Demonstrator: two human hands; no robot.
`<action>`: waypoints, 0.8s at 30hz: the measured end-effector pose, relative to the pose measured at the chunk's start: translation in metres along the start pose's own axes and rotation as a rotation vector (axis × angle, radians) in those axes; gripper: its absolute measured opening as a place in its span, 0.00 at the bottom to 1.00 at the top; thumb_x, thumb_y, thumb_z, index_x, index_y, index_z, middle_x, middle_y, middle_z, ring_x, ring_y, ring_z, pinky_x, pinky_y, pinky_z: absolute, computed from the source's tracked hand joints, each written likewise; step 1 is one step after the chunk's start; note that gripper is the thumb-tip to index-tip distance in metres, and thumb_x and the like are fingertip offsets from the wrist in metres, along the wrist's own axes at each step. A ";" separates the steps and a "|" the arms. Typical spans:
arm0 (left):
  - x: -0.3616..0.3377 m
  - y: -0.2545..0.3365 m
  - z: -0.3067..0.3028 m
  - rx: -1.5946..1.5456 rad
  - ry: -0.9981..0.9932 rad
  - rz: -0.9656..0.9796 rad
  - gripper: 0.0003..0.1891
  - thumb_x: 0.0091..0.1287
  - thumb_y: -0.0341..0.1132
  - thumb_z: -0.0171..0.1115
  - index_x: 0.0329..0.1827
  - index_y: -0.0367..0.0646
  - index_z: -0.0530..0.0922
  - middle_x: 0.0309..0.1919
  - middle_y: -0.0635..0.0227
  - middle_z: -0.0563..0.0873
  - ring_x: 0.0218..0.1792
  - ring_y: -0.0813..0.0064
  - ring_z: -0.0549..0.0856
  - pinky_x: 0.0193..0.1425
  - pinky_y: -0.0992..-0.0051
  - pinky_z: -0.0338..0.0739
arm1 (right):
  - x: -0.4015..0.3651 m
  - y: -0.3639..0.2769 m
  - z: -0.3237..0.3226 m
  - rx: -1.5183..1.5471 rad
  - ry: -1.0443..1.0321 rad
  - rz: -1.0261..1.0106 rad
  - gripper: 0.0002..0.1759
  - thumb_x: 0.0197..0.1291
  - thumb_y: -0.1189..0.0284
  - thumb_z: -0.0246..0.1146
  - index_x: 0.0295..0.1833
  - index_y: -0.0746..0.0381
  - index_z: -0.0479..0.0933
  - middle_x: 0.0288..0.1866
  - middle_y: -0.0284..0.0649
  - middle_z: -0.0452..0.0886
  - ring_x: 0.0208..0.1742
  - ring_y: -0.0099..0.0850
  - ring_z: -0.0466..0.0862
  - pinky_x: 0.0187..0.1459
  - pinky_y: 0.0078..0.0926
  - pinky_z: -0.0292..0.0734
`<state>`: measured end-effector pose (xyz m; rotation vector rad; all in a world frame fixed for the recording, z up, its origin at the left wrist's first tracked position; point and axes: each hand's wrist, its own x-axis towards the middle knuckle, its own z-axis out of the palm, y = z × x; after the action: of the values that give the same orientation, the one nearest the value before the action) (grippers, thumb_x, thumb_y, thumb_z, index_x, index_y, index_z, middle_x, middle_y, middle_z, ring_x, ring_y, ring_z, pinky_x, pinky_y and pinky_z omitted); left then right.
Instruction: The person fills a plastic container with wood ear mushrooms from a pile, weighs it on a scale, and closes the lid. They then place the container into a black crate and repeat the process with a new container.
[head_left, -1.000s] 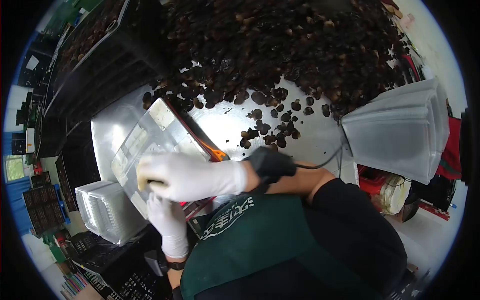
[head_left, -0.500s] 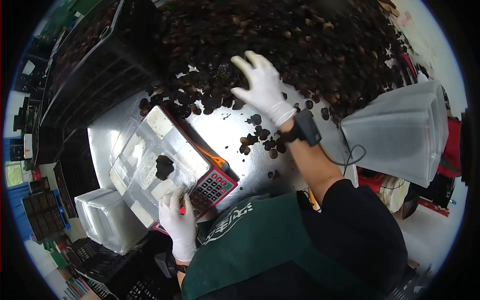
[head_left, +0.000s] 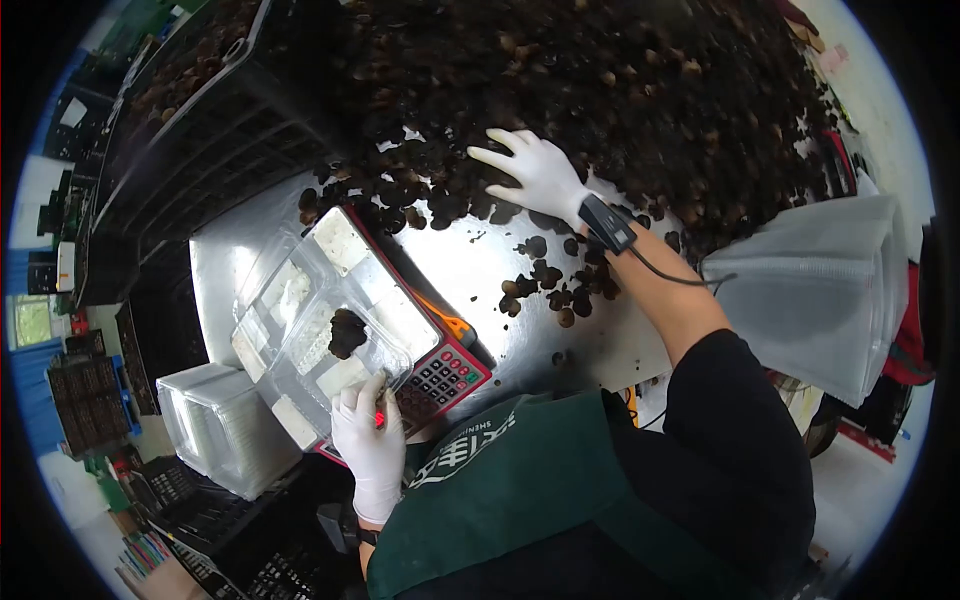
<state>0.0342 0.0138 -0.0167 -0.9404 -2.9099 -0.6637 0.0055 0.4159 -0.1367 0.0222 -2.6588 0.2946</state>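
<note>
My right hand [head_left: 535, 175], in a white glove, spreads its fingers over the near edge of a heap of dark, mushroom-like pieces [head_left: 600, 90]. My left hand [head_left: 368, 430], also gloved, has its fingers pinched together at the near edge of a clear plastic tray [head_left: 310, 335]. The tray lies on a red-edged scale [head_left: 385, 290] with a keypad [head_left: 445, 380]. One dark clump [head_left: 348, 333] rests in the tray. Several loose dark pieces [head_left: 545, 275] lie on the metal table [head_left: 440, 265] between my hands.
A large black crate [head_left: 210, 140] of dark pieces stands at the upper left. Stacked clear containers [head_left: 225, 425] are at the lower left, and another clear stack [head_left: 815, 295] stands at the right. An orange-handled tool [head_left: 450, 318] lies beside the scale.
My right hand has moved slightly down and right relative to the heap, its fingers still apart. The whole view has shifted a little. My left hand stays at the tray's edge.
</note>
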 end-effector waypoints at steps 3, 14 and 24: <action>-0.004 0.000 0.001 0.019 0.007 0.005 0.16 0.60 0.25 0.70 0.51 0.45 0.84 0.39 0.65 0.82 0.43 0.61 0.82 0.49 0.63 0.78 | -0.004 0.000 -0.003 0.037 0.088 0.117 0.19 0.58 0.63 0.70 0.56 0.44 0.85 0.50 0.31 0.83 0.50 0.31 0.83 0.46 0.30 0.85; -0.015 -0.017 -0.027 -0.058 0.230 -0.052 0.15 0.67 0.25 0.64 0.57 0.39 0.82 0.54 0.56 0.83 0.55 0.57 0.84 0.61 0.65 0.76 | 0.045 0.010 -0.059 1.356 -0.163 0.954 0.15 0.69 0.66 0.63 0.58 0.56 0.86 0.44 0.32 0.89 0.32 0.15 0.81 0.24 0.18 0.71; -0.003 -0.039 -0.014 0.028 0.356 -0.080 0.24 0.66 0.21 0.61 0.67 0.35 0.75 0.61 0.51 0.79 0.62 0.51 0.78 0.69 0.60 0.71 | 0.084 -0.119 -0.069 2.111 -0.362 0.662 0.20 0.72 0.67 0.60 0.64 0.65 0.78 0.45 0.38 0.87 0.40 0.27 0.87 0.46 0.26 0.88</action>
<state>0.0134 -0.0216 -0.0198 -0.6284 -2.6427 -0.7088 -0.0310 0.3165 -0.0149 -0.1385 -1.2070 3.0603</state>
